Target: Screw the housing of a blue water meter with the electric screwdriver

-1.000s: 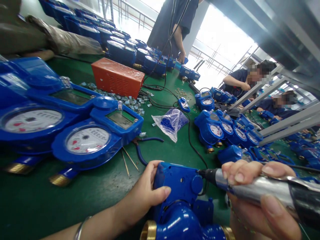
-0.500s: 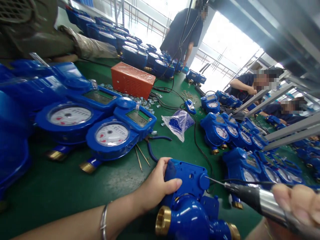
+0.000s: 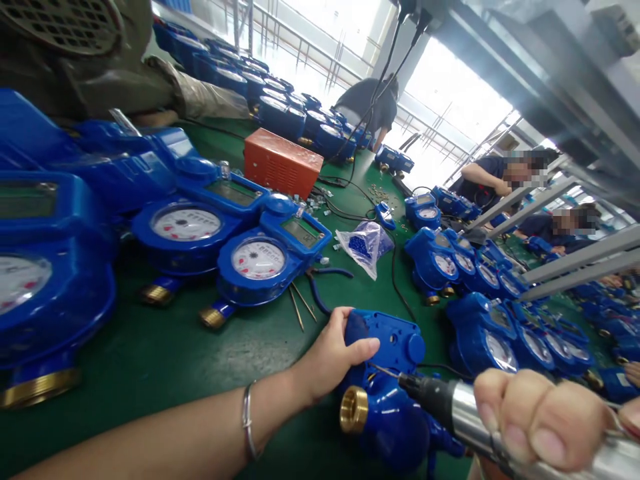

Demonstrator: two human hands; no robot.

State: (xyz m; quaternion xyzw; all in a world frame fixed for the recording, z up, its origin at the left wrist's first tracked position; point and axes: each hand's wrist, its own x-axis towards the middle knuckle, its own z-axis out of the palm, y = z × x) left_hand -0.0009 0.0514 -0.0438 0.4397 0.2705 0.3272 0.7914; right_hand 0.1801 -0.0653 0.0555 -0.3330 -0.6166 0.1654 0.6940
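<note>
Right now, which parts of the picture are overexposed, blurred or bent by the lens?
Head view: the windows at the back are blown out to white; the right hand and the driver it holds are close and soft; the left hand on the meter is sharp; the wide lens bends the table at its edges.

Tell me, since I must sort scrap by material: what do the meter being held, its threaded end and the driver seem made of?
The blue water meter under the left hand: cover looks like moulded glossy plastic; the body could be painted metal. Its threaded end: probably brass, golden and shiny. The electric screwdriver in the right hand: polished silvery metal barrel, with a dark nose, possibly plastic.
</note>
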